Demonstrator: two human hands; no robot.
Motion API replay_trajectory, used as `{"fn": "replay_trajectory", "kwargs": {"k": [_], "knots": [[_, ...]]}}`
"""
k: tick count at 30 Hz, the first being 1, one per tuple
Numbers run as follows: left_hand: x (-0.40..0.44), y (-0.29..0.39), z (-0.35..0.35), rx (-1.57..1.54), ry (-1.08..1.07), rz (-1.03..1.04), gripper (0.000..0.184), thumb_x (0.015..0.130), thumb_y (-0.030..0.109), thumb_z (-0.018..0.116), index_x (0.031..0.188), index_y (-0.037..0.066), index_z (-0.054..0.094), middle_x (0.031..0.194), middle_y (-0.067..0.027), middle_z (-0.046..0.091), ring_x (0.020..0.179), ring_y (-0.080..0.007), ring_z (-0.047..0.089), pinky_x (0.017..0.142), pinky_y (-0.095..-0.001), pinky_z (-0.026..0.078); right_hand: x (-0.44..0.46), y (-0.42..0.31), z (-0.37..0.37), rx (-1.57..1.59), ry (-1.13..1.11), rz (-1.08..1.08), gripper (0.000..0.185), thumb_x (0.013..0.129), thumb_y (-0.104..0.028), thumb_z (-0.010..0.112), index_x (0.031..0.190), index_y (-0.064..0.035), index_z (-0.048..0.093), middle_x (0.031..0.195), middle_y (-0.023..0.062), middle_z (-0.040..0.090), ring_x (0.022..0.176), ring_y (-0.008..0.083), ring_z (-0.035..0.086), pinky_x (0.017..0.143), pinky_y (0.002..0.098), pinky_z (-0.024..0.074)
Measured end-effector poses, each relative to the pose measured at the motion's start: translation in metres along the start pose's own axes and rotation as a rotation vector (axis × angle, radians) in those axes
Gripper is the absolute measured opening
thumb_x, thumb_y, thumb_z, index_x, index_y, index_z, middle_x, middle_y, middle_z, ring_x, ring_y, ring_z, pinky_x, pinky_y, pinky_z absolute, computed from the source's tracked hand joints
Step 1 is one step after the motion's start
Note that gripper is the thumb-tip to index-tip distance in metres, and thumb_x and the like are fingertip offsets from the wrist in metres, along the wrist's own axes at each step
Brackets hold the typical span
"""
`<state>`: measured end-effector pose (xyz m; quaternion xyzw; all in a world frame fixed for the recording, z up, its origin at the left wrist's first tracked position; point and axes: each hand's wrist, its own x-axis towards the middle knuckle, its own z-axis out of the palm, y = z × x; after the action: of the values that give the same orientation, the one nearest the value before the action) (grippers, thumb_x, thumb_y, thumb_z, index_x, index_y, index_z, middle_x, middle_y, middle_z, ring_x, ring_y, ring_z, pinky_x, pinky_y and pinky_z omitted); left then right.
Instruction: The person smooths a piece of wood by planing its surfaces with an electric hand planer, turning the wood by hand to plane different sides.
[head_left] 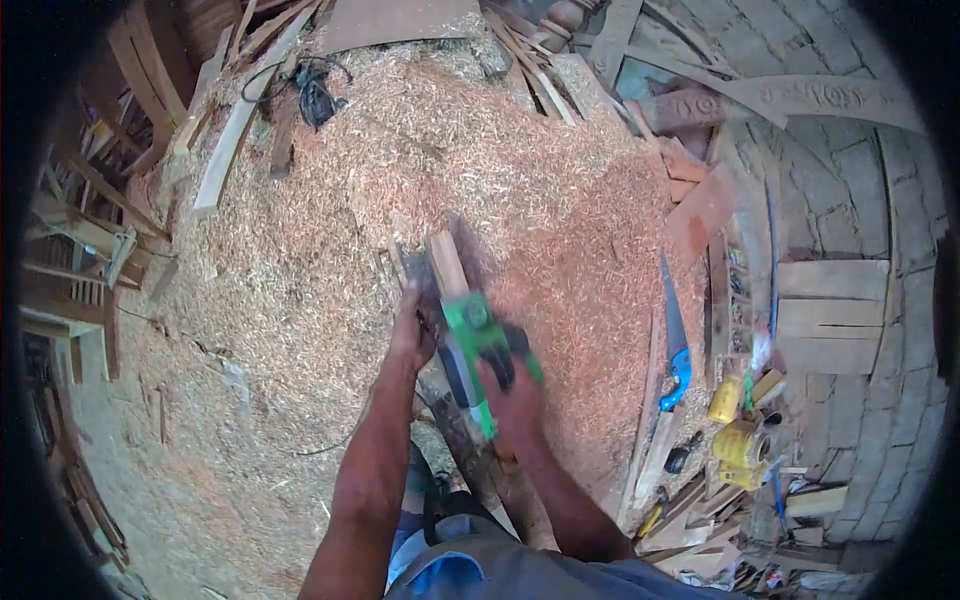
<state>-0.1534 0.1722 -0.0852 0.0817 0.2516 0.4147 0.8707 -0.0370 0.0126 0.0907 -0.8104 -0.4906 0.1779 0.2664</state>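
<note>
A green and black electric planer (465, 318) lies on a narrow piece of wood (447, 262), whose far end sticks out beyond the tool. My right hand (510, 395) is closed around the planer's dark rear handle, slightly smeared by motion. Left of the tool, my left hand (412, 325) has its fingers curled at the edge of the work; what they grip is hidden. Just past those fingers a thin strip of wood (397, 262) shows. Beneath the planer runs a dark wooden support (465, 450), partly covered by the tool and my arms.
Wood shavings (300, 230) cover the floor. On the right are a blue-handled handsaw (677, 350), yellow containers (740, 445) and a carved board (830, 97) near a block wall. Loose planks (235, 140) and a black bag (315, 95) lie at the far left.
</note>
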Motion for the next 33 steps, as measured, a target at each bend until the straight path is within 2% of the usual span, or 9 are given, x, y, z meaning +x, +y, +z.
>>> {"fn": "replay_trajectory", "kwargs": {"k": [1, 7, 9, 13, 15, 21, 24, 28, 33], "knots": [[-0.003, 0.002, 0.016, 0.055, 0.128, 0.050, 0.078, 0.103, 0.036, 0.072, 0.163, 0.012, 0.029, 0.152, -0.0149, 0.054, 0.125, -0.0354, 0.063, 0.102, -0.0539, 0.055, -0.045, 0.033, -0.006, 0.116, -0.015, 0.070, 0.040, 0.095, -0.032, 0.080, 0.116, 0.0003, 0.069, 0.092, 0.0206, 0.074, 0.084, 0.0373, 0.074, 0.078, 0.0442, 0.0575], [0.016, -0.009, 0.020, 0.273, 0.235, 0.053, 0.093, 0.088, 0.002, 0.083, 0.156, 0.009, 0.020, 0.140, -0.0209, 0.058, 0.118, -0.0358, 0.067, 0.103, -0.0558, 0.059, -0.240, 0.122, -0.066, -0.014, -0.107, 0.290, 0.045, 0.091, -0.034, 0.083, 0.113, 0.0014, 0.067, 0.093, 0.0214, 0.072, 0.082, 0.0374, 0.072, 0.076, 0.0476, 0.0564], [0.007, -0.008, 0.034, 0.338, 0.282, 0.065, 0.075, 0.093, 0.007, 0.080, 0.153, 0.006, 0.036, 0.138, -0.0176, 0.062, 0.121, -0.0347, 0.066, 0.107, -0.0516, 0.056, -0.238, 0.116, -0.073, 0.147, -0.184, 0.355, 0.058, 0.092, -0.043, 0.082, 0.123, 0.0047, 0.067, 0.111, 0.0266, 0.075, 0.102, 0.0420, 0.074, 0.092, 0.0503, 0.0573], [0.021, -0.014, 0.010, 0.363, 0.238, 0.037, 0.065, 0.098, 0.015, 0.077, 0.154, 0.006, 0.044, 0.140, -0.0144, 0.064, 0.124, -0.0336, 0.065, 0.112, -0.0494, 0.052, -0.195, 0.106, -0.028, 0.033, 0.025, 0.177, 0.039, 0.090, -0.034, 0.085, 0.102, -0.0016, 0.066, 0.080, 0.0194, 0.069, 0.070, 0.0379, 0.070, 0.065, 0.0487, 0.0541], [0.021, -0.009, 0.004, 0.358, 0.193, 0.017, 0.099, 0.092, 0.010, 0.083, 0.160, 0.009, 0.010, 0.149, -0.0206, 0.052, 0.134, -0.0368, 0.057, 0.112, -0.0561, 0.052, -0.156, 0.095, -0.006, 0.149, -0.003, 0.215, 0.039, 0.090, -0.035, 0.085, 0.101, -0.0017, 0.066, 0.082, 0.0198, 0.070, 0.070, 0.0399, 0.069, 0.065, 0.0499, 0.0539], [-0.027, 0.026, 0.017, 0.004, 0.077, -0.107, 0.084, 0.107, 0.068, 0.046, 0.170, 0.018, 0.020, 0.164, -0.0103, 0.043, 0.144, -0.0356, 0.049, 0.120, -0.0558, 0.041, -0.024, 0.002, 0.010, 0.084, 0.023, 0.046, 0.047, 0.094, -0.043, 0.081, 0.107, -0.0004, 0.068, 0.093, 0.0276, 0.071, 0.085, 0.0493, 0.070, 0.073, 0.0545, 0.0538], [-0.028, 0.026, 0.010, -0.101, 0.079, -0.142, 0.089, 0.103, 0.081, 0.030, 0.171, 0.023, 0.026, 0.168, -0.0098, 0.040, 0.149, -0.0361, 0.044, 0.122, -0.0546, 0.037, 0.035, -0.020, 0.029, 0.087, -0.009, 0.036, 0.055, 0.096, -0.049, 0.076, 0.116, 0.0017, 0.066, 0.087, 0.0315, 0.072, 0.082, 0.0532, 0.071, 0.072, 0.0573, 0.0574], [-0.027, 0.027, 0.001, -0.089, 0.027, -0.174, 0.094, 0.101, 0.084, 0.028, 0.173, 0.025, 0.018, 0.171, -0.0072, 0.036, 0.153, -0.0351, 0.038, 0.129, -0.0524, 0.026, 0.142, -0.070, 0.065, 0.118, 0.087, -0.016, 0.057, 0.097, -0.054, 0.072, 0.110, 0.0013, 0.069, 0.094, 0.0302, 0.072, 0.091, 0.0517, 0.070, 0.078, 0.0568, 0.0553], [-0.032, 0.030, 0.017, -0.037, 0.115, -0.170, 0.093, 0.101, 0.085, 0.028, 0.172, 0.026, 0.021, 0.162, -0.0104, 0.045, 0.143, -0.0344, 0.046, 0.122, -0.0548, 0.033, 0.212, -0.109, 0.074, 0.115, 0.012, -0.042, 0.061, 0.098, -0.057, 0.068, 0.115, 0.0012, 0.070, 0.094, 0.0300, 0.073, 0.093, 0.0509, 0.071, 0.082, 0.0571, 0.0552]]}}
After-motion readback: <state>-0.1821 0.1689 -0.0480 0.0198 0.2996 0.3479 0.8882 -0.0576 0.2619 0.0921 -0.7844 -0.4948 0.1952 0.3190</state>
